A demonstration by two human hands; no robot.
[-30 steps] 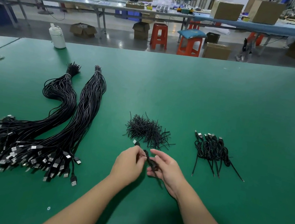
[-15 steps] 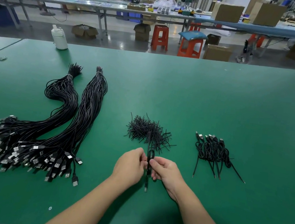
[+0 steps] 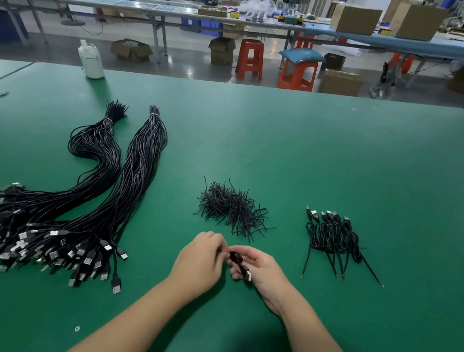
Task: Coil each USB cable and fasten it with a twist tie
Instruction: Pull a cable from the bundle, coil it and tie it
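Green mat (image 3: 287, 141) covers the workbench; beyond its far edge, a workshop floor with red stools (image 3: 250, 58), cardboard boxes and long benches. On the mat, landmark is the twist tie pile (image 3: 231, 208): two long bundles of USB cables (image 3: 98, 206) well to its left, coiled cables (image 3: 334, 238) to its right, white bottle (image 3: 91, 60) far back-left. Just nearer than the pile, both hands together, fingers curled: left hand (image 3: 199, 262) and right hand (image 3: 261, 270) pinch one small coiled cable (image 3: 236, 259) between them, plug end against the right fingers.
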